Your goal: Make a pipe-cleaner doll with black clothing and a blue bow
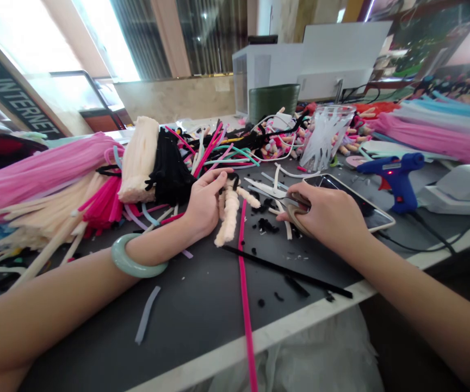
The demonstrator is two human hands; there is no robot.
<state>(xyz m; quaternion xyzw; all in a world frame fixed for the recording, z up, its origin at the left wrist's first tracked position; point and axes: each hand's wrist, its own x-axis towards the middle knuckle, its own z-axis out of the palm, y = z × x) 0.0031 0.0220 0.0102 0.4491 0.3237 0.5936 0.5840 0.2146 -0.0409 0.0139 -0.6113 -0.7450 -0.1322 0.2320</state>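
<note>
Figure of fuzzy cream stems (229, 218), black at the top, pinched in the left hand (205, 202) above the middle of the grey bench (108, 326)! Right hand (327, 211) wrapped round silver-bladed scissors (276, 193), blades apart, tips towards the figure. Below, a magenta fuzzy strip (245, 294) crosses a black fuzzy strip (292, 270), running past the bench's near edge.

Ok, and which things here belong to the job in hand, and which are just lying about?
Likely part of the job:
cream fuzzy figure, held
scissors, held
magenta strip
long black strip
blue glue gun, red light showing

Probably just lying about:
phone
black scraps
pale offcut
</note>
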